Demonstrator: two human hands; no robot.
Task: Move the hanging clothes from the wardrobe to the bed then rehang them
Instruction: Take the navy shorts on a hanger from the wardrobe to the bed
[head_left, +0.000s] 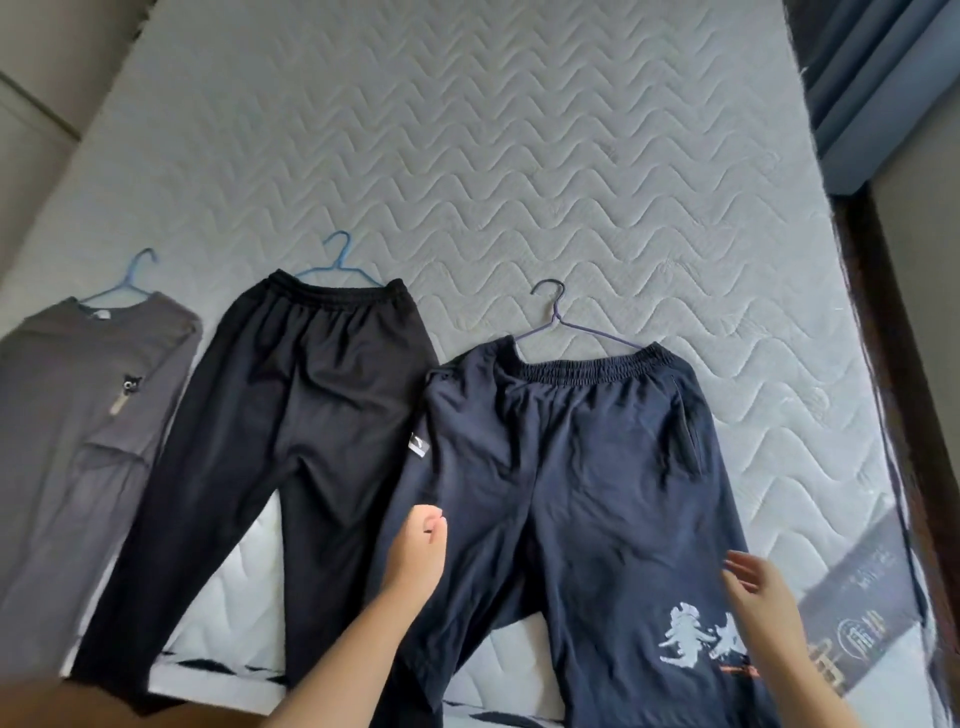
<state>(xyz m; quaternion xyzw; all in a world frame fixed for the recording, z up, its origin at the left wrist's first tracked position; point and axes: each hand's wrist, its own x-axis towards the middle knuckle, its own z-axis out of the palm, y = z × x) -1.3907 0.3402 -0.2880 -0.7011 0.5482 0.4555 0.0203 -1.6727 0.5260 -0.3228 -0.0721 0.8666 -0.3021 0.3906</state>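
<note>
Navy shorts lay flat at centre-right of frame on the quilted mattress, with a dark hanger poking out of the waistband. Left hand sat at the shorts' left edge, fingers loosely curled; too blurred to tell if it pinched fabric. Right hand was over the lower right leg beside the white print, fingers straight and spread, holding nothing; contact unclear. Black trousers centre-left on a blue hanger, grey shirt far left on a pale blue hanger; hangers mostly hidden inside the garments. Shorts' hems cut off at bottom edge. Mattress label lower right unreadable.
</note>
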